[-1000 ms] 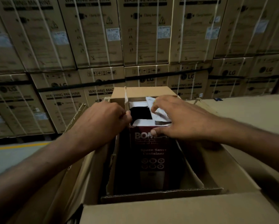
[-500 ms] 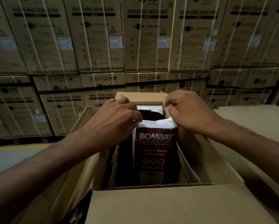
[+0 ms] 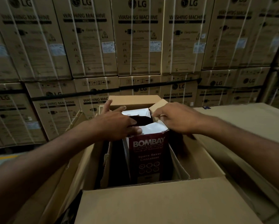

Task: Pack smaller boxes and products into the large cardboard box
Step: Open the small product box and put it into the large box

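Head view: the maroon product box [image 3: 148, 152], printed "BOMBAY Space Saver Container", stands upright inside the large cardboard box [image 3: 151, 204], its white-lined top flaps open. The left hand [image 3: 117, 123] lies across the opening with fingers spread and straight, thumb on the near flap. The right hand [image 3: 177, 118] pinches a flap at the top right corner. The large box's near flap hides the product box's base. Strapped washing machine cartons [image 3: 137, 38] are stacked behind.

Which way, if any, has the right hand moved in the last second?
Yes: the right hand slid right, off the Bombay box top to its right edge.
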`<state>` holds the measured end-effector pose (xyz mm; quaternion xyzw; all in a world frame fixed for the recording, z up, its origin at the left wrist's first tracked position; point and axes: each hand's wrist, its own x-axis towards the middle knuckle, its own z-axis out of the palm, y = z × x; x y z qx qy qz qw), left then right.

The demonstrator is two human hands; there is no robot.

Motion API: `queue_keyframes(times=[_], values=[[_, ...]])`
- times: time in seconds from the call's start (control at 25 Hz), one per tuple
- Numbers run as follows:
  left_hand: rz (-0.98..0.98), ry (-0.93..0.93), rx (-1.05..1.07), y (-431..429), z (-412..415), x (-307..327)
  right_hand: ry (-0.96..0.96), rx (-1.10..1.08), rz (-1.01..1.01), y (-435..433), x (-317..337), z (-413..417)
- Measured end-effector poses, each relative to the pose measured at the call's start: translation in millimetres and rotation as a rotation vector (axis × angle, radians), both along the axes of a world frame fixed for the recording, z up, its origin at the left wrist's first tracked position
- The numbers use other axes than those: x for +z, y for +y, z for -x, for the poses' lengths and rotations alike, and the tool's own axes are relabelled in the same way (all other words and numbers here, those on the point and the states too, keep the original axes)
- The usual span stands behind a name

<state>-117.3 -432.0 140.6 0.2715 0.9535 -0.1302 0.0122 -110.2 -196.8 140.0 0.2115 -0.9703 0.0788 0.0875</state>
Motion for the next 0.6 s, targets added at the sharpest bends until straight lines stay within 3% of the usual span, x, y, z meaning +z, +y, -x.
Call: queue_keyframes(times=[0.16, 0.28, 0.36, 0.48, 0.6], values=[[-0.217, -0.218, 0.011, -10, 7, 6, -0.141, 0.103, -0.008, -14, -8, 13], [-0.576, -0.145, -0.058, -18, -4, 16, -0.171, 0.110, 0.240, -8, 1, 7], [-0.754, -0.120, -0.204, -26, -14, 24, -0.343, 0.172, 0.453, 1, 15, -4], [-0.671, -0.338, -0.328, -36, -34, 31, -0.538, 0.251, 0.507, 17, 22, -17], [-0.499, -0.525, -0.285, -36, -40, 19, -0.515, 0.282, 0.364, 20, 11, -18]])
